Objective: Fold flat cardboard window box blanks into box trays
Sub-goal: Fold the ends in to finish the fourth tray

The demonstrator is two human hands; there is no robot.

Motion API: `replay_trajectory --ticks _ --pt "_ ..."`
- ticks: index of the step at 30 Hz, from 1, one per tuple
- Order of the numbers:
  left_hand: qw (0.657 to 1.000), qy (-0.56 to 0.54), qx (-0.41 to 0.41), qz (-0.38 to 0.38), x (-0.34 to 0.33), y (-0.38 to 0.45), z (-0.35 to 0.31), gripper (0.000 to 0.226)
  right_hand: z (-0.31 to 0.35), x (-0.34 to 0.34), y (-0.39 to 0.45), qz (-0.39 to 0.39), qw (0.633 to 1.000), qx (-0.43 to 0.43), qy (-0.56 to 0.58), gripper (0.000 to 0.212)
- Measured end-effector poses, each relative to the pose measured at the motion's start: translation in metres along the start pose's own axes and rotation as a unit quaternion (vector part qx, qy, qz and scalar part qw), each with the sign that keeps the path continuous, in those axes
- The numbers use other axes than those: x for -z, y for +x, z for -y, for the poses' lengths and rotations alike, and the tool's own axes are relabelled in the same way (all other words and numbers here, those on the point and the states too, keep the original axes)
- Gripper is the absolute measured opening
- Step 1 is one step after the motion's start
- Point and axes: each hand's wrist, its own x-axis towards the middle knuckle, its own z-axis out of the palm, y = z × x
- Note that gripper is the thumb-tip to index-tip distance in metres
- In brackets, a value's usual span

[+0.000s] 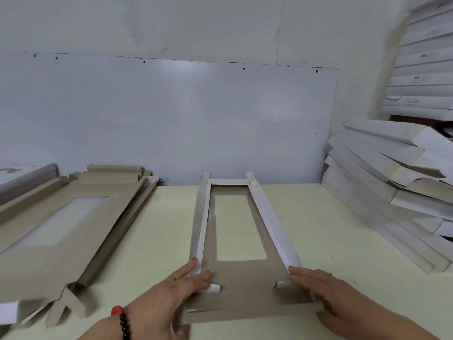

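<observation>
Cardboard blank (240, 244), no legible writing

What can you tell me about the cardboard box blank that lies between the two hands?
The box blank lies on the pale yellow table, long axis running away from the person. Its inner face looks grey-brown, with a rectangular window in the middle. Both long side walls and the far end wall are folded up and show white; the near end flap lies flat. The left hand presses the left wall's near end with straight fingers, and the right hand presses the right wall's.
</observation>
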Motion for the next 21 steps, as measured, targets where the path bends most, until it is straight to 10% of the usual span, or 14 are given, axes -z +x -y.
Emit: replay_trajectory --ticks 7,16,21 --pt "0.993 -0.049 0.022 -0.105 -0.014 0.011 -0.001 0.02 0.004 -0.004 0.004 -0.037 0.996 -0.05 0.059 0.077" --pt "0.984 -0.026 0.125 -0.127 -0.017 0.021 -0.005 0.025 0.009 -0.002 0.023 -0.019 0.986 -0.151 0.063 0.02" --pt "0.97 -0.028 0.17 -0.172 -0.022 0.03 -0.011 0.028 0.01 -0.003 0.037 -0.006 0.964 -0.257 0.072 0.023"
